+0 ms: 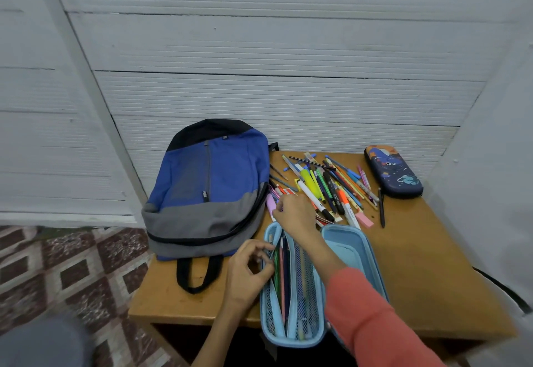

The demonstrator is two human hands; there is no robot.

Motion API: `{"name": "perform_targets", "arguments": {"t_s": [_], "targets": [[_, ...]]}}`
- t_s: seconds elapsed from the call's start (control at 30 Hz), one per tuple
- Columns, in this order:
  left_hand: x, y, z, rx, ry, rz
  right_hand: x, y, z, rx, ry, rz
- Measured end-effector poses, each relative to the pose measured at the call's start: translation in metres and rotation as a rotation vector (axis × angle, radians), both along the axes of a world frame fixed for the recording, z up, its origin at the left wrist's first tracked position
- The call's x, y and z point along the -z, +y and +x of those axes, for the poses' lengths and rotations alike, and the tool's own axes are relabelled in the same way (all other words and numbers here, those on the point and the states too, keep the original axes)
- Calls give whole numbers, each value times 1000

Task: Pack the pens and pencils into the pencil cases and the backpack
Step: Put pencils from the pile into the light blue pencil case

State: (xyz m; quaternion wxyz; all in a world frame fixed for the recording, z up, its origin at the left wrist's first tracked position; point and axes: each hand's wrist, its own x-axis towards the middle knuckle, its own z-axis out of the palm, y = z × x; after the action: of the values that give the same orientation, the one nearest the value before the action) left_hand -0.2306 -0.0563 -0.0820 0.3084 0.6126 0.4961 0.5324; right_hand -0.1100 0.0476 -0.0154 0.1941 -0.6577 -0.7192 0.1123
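My left hand (248,271) pinches the left rim of the open light-blue pencil case (291,342), fingers curled beside the pencils (284,274) inside. My right hand (295,215) curls over the pen pile (326,188); I cannot tell whether it grips one. The blue backpack (210,188) lies to the left and the space-print case (393,170) far right. The wooden table (432,265) meets corrugated walls (259,49). There is bare wood to the right, and the open case overhangs the near edge.
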Motion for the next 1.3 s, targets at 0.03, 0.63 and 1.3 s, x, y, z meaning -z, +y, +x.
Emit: {"name": "perform_targets", "arguments": {"t_s": [0.03,0.63,1.3], "targets": [[0,0,0,-2,4,-10,3,6,-3,5,-42,-11],[-4,-1,-2,-15,-36,-61,-21,6,23,40,883,61],[-6,-3,-3,-44,-234,-151,-7,-59,33,-370,-14,-252]]}}
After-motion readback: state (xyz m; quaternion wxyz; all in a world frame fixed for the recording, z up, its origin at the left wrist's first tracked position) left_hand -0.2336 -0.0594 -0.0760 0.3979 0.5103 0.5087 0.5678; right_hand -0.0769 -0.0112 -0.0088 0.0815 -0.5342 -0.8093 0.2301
